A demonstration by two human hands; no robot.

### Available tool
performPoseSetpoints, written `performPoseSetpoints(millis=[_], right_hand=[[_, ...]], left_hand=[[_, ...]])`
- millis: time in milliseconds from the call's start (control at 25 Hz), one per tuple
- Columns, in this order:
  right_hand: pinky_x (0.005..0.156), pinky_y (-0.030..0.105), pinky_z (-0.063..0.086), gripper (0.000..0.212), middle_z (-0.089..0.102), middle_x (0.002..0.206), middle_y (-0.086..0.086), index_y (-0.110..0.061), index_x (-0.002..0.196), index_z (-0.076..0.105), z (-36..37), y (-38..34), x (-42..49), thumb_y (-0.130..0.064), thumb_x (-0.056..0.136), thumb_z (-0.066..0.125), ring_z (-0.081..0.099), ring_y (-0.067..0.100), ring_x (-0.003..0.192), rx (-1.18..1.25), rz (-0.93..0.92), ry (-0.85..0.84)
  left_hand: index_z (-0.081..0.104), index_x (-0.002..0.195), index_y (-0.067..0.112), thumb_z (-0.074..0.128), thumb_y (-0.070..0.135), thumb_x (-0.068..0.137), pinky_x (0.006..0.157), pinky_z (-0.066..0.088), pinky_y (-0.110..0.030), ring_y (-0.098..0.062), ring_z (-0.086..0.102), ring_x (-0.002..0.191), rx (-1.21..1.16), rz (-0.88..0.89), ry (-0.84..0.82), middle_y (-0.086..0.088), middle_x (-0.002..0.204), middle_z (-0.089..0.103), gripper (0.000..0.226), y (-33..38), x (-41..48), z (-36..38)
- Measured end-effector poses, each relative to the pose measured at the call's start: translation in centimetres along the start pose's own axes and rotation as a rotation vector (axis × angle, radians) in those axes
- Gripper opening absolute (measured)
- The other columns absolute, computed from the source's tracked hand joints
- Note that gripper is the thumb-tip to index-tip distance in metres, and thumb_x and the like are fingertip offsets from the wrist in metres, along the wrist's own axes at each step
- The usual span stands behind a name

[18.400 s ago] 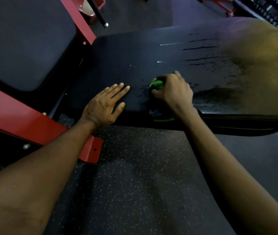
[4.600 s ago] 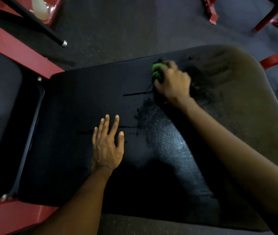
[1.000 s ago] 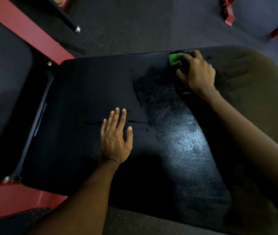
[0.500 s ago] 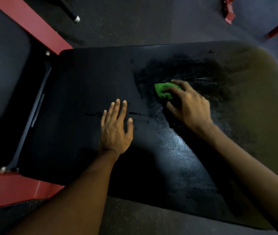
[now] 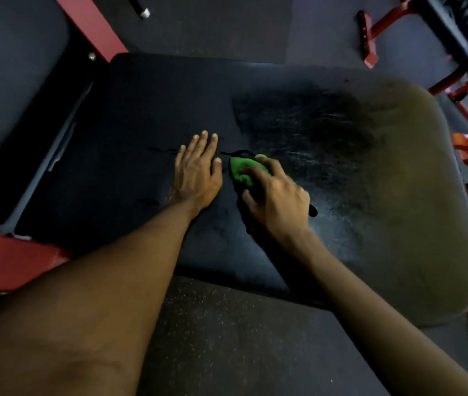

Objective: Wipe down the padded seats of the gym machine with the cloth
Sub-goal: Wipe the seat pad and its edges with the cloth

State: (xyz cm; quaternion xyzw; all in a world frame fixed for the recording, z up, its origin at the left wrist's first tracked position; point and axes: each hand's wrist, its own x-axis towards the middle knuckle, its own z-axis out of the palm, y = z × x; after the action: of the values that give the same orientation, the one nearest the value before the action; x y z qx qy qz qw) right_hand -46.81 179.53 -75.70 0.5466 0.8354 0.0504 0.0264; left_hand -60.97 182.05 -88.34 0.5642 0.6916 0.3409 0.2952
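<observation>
green cloth (image 5: 243, 170) sits bunched mid-seat under the right hand (image 5: 276, 202), whose curled fingers grip it — the left hand (image 5: 197, 174) lies flat, fingers spread, just beside it on the left. unstreaked black padded seat (image 5: 130, 115) lies beyond that hand, toward the red frame (image 5: 7, 261). much of the cloth hides under the palm; the seat's right edge blurs.

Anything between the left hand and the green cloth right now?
Only a narrow strip of bare black seat pad; the left hand and the cloth, gripped by the right hand, lie close but apart. Head view.
</observation>
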Motion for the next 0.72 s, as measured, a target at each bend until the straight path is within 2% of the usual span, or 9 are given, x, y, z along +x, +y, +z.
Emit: performPoseSetpoints(millis=[120,280,360,520,640,720], right_hand=[[0.068,0.031,0.041,0.039,0.051,0.143,-0.008,-0.031,0.125,0.064,1.0,-0.4,2.5,-0.038,0.086,0.064,0.067,0.027,0.101,-0.023,0.056,0.039],[0.070,0.033,0.036,0.038,0.049,0.142,-0.001,-0.024,0.126,0.061,2.2,-2.9,5.1,-0.036,0.090,0.060,0.065,0.033,0.102,-0.001,0.139,0.027],[0.072,0.033,0.041,0.040,0.049,0.141,0.000,-0.026,0.128,0.059,2.4,-5.1,3.4,-0.037,0.090,0.060,0.065,0.032,0.102,0.000,0.097,-0.011],[0.068,0.031,0.046,0.041,0.048,0.147,-0.006,-0.028,0.130,0.059,3.1,-7.9,-2.9,-0.039,0.091,0.062,0.064,0.025,0.104,0.022,-0.160,-0.056],[0.072,0.033,0.049,0.041,0.048,0.148,-0.007,-0.027,0.129,0.061,2.9,-7.0,-1.8,-0.035,0.089,0.065,0.064,0.025,0.109,0.055,-0.107,-0.037],[0.072,0.032,0.045,0.041,0.048,0.147,-0.005,-0.027,0.129,0.061,3.5,-6.7,1.0,-0.034,0.089,0.064,0.063,0.026,0.110,0.037,-0.045,0.005]], left_hand=[[0.032,0.158,0.013,0.039,0.028,0.105,0.124,0.008,-0.038,-0.022,0.019,0.155,-0.041,0.025,-0.051,-0.009,0.167,0.024,0.056,-0.7,0.1,-1.3],[0.030,0.159,0.016,0.040,0.029,0.109,0.124,0.012,-0.041,-0.024,0.023,0.154,0.155,0.037,-0.027,-0.008,0.166,0.026,0.053,-6.5,-3.3,-3.6],[0.029,0.160,0.018,0.038,0.032,0.109,0.124,0.014,-0.044,-0.025,0.023,0.154,0.184,0.049,-0.042,-0.009,0.166,0.025,0.053,-9.4,-5.0,-4.9],[0.019,0.162,0.029,0.030,0.045,0.109,0.125,0.010,-0.044,-0.021,0.016,0.156,0.232,0.104,-0.096,-0.002,0.169,0.017,0.056,-12.2,-6.5,-5.9],[0.018,0.162,0.032,0.020,0.054,0.105,0.126,0.008,-0.042,-0.018,0.013,0.156,0.204,0.100,-0.097,0.000,0.169,0.016,0.062,-12.4,-6.9,-6.0],[0.018,0.162,0.033,0.020,0.055,0.104,0.126,0.007,-0.042,-0.019,0.013,0.156,0.197,0.095,-0.089,-0.001,0.169,0.016,0.062,-12.3,-6.9,-6.1]])
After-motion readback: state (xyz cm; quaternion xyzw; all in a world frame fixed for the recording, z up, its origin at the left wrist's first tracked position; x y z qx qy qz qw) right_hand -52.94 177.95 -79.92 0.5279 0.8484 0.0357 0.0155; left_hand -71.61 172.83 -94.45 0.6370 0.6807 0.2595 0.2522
